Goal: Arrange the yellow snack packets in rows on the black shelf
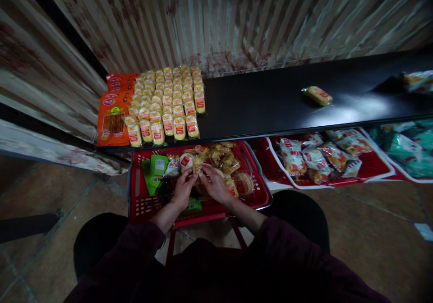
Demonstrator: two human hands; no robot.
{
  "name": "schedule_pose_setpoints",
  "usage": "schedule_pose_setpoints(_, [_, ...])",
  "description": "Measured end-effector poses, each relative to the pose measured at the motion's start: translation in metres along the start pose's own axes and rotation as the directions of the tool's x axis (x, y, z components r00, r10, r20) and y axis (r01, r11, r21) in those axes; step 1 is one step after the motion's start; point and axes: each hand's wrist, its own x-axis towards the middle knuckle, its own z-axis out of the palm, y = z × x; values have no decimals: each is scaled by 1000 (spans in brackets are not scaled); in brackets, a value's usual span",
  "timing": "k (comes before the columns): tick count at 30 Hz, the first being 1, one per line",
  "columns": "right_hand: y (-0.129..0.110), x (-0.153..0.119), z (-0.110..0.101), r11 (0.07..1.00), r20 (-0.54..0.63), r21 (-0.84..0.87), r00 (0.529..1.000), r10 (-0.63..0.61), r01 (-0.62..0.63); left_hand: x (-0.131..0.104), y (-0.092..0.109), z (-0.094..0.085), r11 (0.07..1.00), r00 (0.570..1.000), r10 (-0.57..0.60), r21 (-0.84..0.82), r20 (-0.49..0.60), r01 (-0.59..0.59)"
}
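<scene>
Over the red basket (199, 219) in front of me, my left hand (184, 188) and my right hand (214, 185) meet, both closed on one small clear-wrapped snack cake (197, 164). It is held up between the fingertips. Beneath and around the hands lie a green packet (157, 172), round wrapped biscuits (244, 183) and several more wrapped cakes (228, 162). My forearms partly cover the basket's contents. On the black shelf (243, 104) just beyond, wrapped cakes (179, 127) stand in tight rows at the left.
Orange packets (113, 118) lie at the shelf's left end. A single wrapped cake (318, 95) lies farther right. Below the shelf, a red and white basket (368, 176) holds snack bags (316, 163), beside teal packets (402, 145). A patterned curtain (216, 23) hangs behind.
</scene>
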Motion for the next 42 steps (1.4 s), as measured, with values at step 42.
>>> schedule_pose_setpoints(42, [-7, -9, -9, 991, -283, 124, 955, 86, -52, -11, 12, 22, 651, 840, 526, 572, 134, -499])
